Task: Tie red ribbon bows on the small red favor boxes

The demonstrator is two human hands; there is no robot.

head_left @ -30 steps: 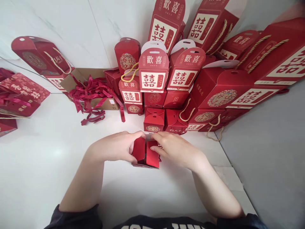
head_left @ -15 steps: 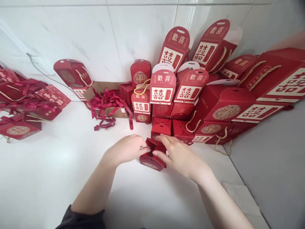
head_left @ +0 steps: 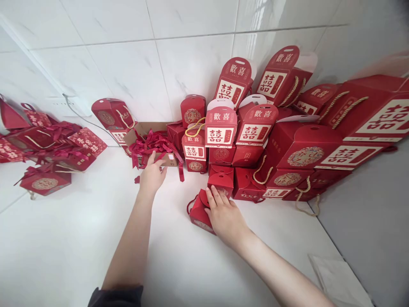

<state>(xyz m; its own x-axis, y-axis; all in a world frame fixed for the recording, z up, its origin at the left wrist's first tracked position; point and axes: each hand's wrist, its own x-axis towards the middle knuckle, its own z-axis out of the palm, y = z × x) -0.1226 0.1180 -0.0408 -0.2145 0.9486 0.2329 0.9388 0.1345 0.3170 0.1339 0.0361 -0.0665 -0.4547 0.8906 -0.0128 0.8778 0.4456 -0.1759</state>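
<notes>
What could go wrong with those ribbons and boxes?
The ribbons lie in a tangled heap, so pulling one might drag others out. The right hand seems to rest on a small box; pressing hard could dent it. The stacked boxes stand just beyond that hand, so a bump might topple some.

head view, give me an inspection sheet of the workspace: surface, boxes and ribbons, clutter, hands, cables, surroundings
Surface: white table, smooth-looking.
Boxes and ribbons: small box on the table, partly covered by the right hand; red ribbons heaped in a carton.
Clutter: stacked boxes toward the back and right; more boxes at far left; pale flat item at lower right, unidentified.
Left hand: at the carton's front; grip on a ribbon cannot be told.
Right hand: fingers laid over the small box.
Cables: one cable at the wall, left.
Surroundings: tiled wall behind; grey panel at right.
</notes>
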